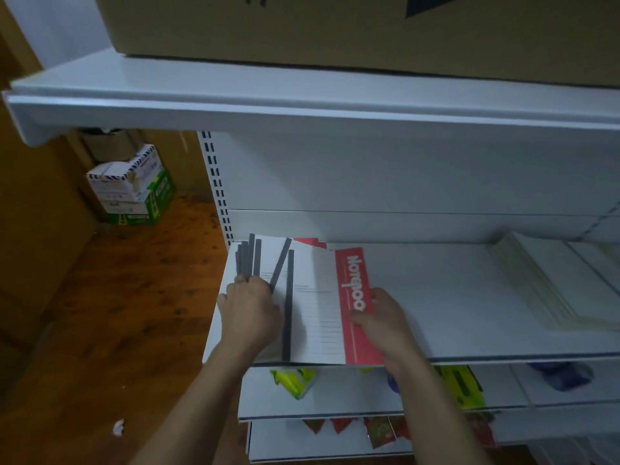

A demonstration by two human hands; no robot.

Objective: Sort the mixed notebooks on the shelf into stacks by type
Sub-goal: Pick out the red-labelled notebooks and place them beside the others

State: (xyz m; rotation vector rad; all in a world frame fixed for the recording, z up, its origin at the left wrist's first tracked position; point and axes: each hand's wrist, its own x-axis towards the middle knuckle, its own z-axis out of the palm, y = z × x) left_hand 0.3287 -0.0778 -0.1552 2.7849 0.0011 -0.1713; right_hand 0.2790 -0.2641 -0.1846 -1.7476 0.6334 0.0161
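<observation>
Several white notebooks with dark grey spines [255,260] lie fanned out at the left end of the white shelf [469,297]. My left hand [250,308] presses on them, fingers curled over the spines. On top, a lined white notebook with a red "Notebook" strip [352,293] lies lengthwise. My right hand [382,317] grips its red right edge near the shelf front. Another red cover [310,242] peeks out behind. A stack of pale white notebooks [543,280] sits at the shelf's right end.
A large cardboard box [335,28] rests on the upper shelf [302,99]. Lower shelves hold yellow-green packets [295,380] and red packets [379,429]. Printed cartons [134,186] stand on the wooden floor [117,313] at left.
</observation>
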